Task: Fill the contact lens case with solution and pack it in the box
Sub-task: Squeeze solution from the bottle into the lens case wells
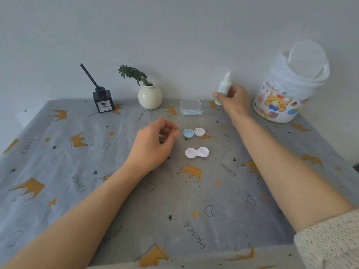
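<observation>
A knitted cream sleeve (330,241) covers the right arm at the near edge; both forearms reach out over a grey cloth (136,200) printed with yellow crowns, stars and the word PRINCE. At mid-table lies the lens case (197,152), a translucent white double cup, both wells uncapped and facing up. Just beyond it sit its two round caps, one blue (188,133) and one white (199,132), touching each other. Left of the caps hovers the left hand (155,144), fingers loosely curled and partly apart, gripping nothing. Farther back stands the box (191,106), clear hard plastic, lid raised. To its right, the right hand (232,99) is clamped around the solution bottle (224,88), a small white plastic bottle with a pointed nozzle. Along the wall: a dark glass reed diffuser (103,100), a glossy cream vase (150,96) with a green sprig, and a white stickered tub (279,101) with a mesh liner.
</observation>
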### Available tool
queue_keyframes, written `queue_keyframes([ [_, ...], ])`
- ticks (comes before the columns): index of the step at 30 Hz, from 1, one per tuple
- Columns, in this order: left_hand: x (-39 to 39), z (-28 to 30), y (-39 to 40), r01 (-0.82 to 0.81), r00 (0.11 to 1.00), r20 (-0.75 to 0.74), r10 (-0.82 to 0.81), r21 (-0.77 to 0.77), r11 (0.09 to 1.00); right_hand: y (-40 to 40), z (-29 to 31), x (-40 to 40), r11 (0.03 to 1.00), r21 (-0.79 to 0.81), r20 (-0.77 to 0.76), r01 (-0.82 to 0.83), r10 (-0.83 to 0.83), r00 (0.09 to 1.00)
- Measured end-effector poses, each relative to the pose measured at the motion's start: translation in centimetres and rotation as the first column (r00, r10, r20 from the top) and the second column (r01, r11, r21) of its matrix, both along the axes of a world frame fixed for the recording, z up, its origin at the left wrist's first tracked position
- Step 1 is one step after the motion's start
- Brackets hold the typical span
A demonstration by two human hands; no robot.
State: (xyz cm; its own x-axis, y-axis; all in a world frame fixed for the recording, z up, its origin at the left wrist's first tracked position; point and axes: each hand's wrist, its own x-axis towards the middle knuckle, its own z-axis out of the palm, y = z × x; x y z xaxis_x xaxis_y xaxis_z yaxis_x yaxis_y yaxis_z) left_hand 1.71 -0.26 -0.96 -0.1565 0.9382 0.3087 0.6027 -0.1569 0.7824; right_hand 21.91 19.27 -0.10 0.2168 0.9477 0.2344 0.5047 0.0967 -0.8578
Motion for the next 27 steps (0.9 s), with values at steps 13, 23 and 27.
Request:
queue_keyframes([
  [13, 0.0, -0.1, 0.1, -0.010, 1.000, -0.004, 0.010, -0.013, 1.000, -0.3, 0.2, 0.7, 1.000, 0.008, -0.024, 0.003, -0.003, 1.000],
  [23, 0.4, 0.0, -0.4, -0.002, 1.000, -0.017, 0.002, 0.002, 1.000, -6.4, 1.7, 2.1, 0.992, 0.079, -0.037, -0.096, 0.099, 0.994],
  [27, 0.7, 0.1, -0.8, 0.010, 1.000, -0.014, -0.009, 0.011, 1.000, -9.7, 1.9, 2.9, 0.971, 0.113, -0.011, -0.209, 0.212, 0.977],
])
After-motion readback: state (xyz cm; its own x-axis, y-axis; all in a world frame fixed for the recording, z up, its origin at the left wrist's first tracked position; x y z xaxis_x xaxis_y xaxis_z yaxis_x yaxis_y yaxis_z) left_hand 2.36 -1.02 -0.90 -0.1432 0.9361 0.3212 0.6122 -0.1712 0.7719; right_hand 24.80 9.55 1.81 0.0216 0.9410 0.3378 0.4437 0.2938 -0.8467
